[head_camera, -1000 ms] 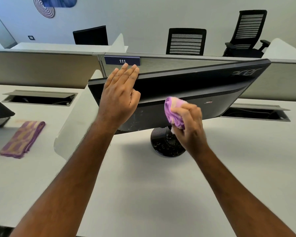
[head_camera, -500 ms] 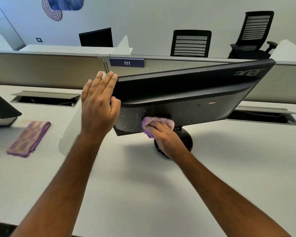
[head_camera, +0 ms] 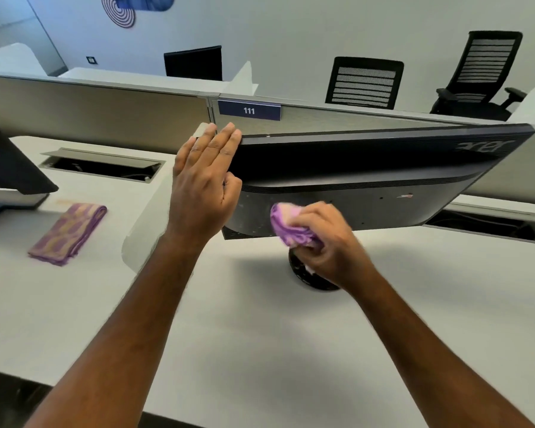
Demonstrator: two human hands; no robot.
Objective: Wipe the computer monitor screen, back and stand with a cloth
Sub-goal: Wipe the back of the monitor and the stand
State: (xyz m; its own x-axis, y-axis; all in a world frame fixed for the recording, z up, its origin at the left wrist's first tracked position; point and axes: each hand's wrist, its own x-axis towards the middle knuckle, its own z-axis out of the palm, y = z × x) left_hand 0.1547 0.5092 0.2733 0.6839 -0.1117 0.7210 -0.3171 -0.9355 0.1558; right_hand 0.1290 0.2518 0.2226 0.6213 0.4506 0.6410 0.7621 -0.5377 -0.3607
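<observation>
So the monitor (head_camera: 368, 177) is turned with its dark back toward the camera, standing on the white table (head_camera: 260, 335). Left hand (head_camera: 203, 186) is up at the monitor's left end, arm stretched forward, fingers straight and together reaching over the top corner, thumb tucked against the back panel, flat and steadying rather than grabbing. Right hand (head_camera: 325, 239) is lower and to the right of it, fingers curled around a bunched purple cloth (head_camera: 288, 225), which is pushed against the lower part of the back, just above the round stand base (head_camera: 303, 273) that peeks out under the wrist. Well off to the left of the left hand there's a second, folded purple-and-tan cloth (head_camera: 68, 233) lying on the table.
</observation>
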